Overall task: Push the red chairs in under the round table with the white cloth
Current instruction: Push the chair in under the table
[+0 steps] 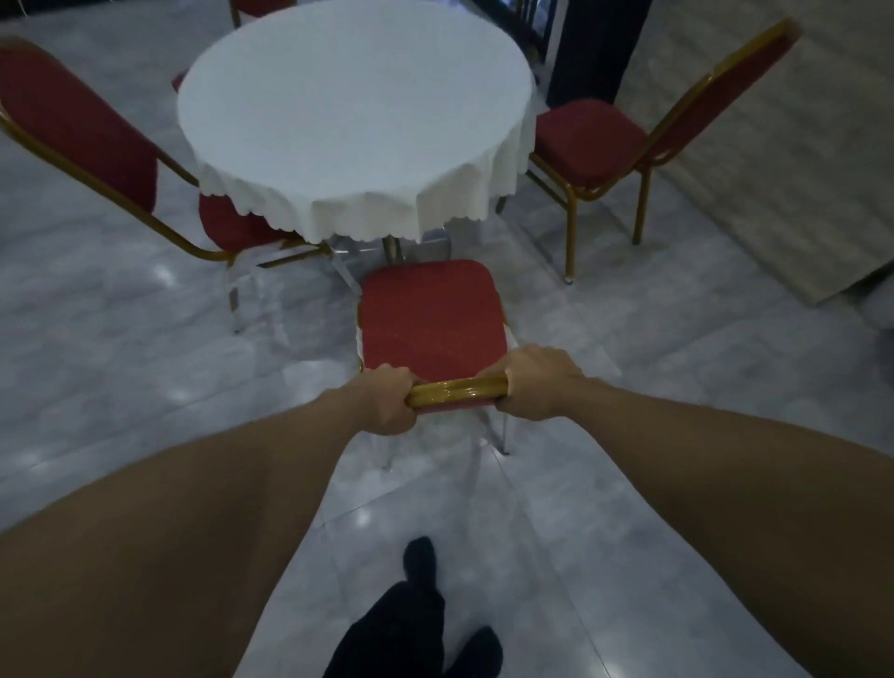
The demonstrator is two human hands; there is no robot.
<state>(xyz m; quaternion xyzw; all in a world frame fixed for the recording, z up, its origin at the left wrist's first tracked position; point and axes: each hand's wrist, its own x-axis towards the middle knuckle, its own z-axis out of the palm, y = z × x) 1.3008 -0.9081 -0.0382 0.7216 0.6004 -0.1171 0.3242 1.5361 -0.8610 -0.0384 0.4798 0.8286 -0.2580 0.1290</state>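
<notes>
A round table [355, 104] under a white scalloped cloth stands ahead of me. Directly in front, a red chair [430, 317] with a gold frame faces the table, its seat just short of the cloth's hanging edge. My left hand [387, 399] and my right hand [539, 382] both grip the gold top rail of its backrest. A second red chair [72, 126] stands at the left with its seat partly under the cloth. A third red chair [592, 140] stands at the right, its seat touching the cloth's edge. A fourth chair's back [261, 6] shows beyond the table.
The floor [121, 339] is glossy grey tile. A light panelled wall [783, 159] runs along the right, with a dark pillar [592, 48] beside it. My dark trouser legs and shoes [418, 619] are at the bottom of the view.
</notes>
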